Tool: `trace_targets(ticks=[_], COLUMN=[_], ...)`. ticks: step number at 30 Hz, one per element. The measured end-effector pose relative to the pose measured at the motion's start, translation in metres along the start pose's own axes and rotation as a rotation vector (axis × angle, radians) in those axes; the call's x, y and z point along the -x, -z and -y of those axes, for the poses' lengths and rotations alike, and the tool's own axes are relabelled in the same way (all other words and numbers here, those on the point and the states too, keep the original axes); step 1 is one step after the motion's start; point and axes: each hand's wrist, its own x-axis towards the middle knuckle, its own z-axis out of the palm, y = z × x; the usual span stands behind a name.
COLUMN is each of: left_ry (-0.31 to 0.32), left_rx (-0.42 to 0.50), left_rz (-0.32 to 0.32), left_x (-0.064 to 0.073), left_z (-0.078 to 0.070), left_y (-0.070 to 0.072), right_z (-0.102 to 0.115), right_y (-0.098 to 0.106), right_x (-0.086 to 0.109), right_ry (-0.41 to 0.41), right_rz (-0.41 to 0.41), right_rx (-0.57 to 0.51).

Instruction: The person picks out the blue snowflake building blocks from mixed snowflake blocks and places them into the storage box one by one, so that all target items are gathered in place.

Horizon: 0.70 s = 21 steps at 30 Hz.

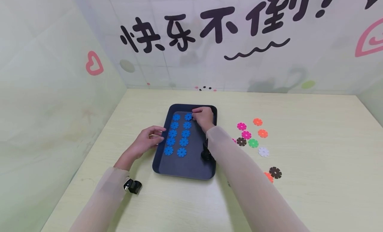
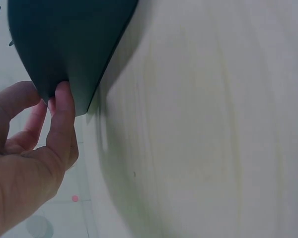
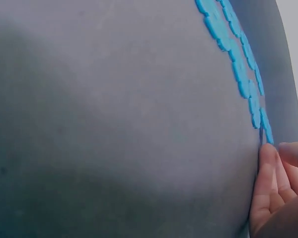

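Note:
In the head view, a dark grey tray (image 1: 198, 172) holds two columns of blue notched snowflake discs (image 1: 186, 134). My right hand (image 1: 203, 117) is over the tray's far end, its fingertips pinching the edge of the farthest disc (image 1: 188, 116) in the right column. The right wrist view shows that hand's fingertips (image 3: 269, 151) right at the end of the blue row. My left hand (image 1: 145, 140) holds the tray's left rim. In the left wrist view, its thumb and fingers (image 2: 64, 96) lie on either side of the tray wall (image 2: 64, 44).
Loose discs lie on the table right of the tray: pink (image 1: 241, 126), orange (image 1: 263, 133), green (image 1: 253, 143), white (image 1: 263, 152) and dark brown (image 1: 275, 172). My right sleeve (image 1: 239, 172) hides some of them. A printed wall (image 1: 191, 72) stands behind the table.

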Motion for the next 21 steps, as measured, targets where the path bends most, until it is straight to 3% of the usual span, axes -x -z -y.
trace_targets(ticks=[7,12,17,21], left_ry=[-0.010,0.001,-0.014,-0.032], left_rx=[0.000,-0.018,-0.033,-0.029], left_rz=[0.003,0.011,0.027,0.013], left_x=[0.000,0.000,-0.001,-0.004], left_z=[-0.003,-0.005,-0.008,-0.014], left_y=[-0.001,0.001,0.007,0.019], right_z=[0.011,0.033,0.060,0.069], right_y=[0.008,0.021,0.051,0.090], right_x=[0.003,0.004,0.003,0.001], right_ry=[-0.008,0.017,0.110,0.165], right_rz=[0.005,0.116,0.240,0.267], right_rx=[-0.036,-0.048,0.005,0.065])
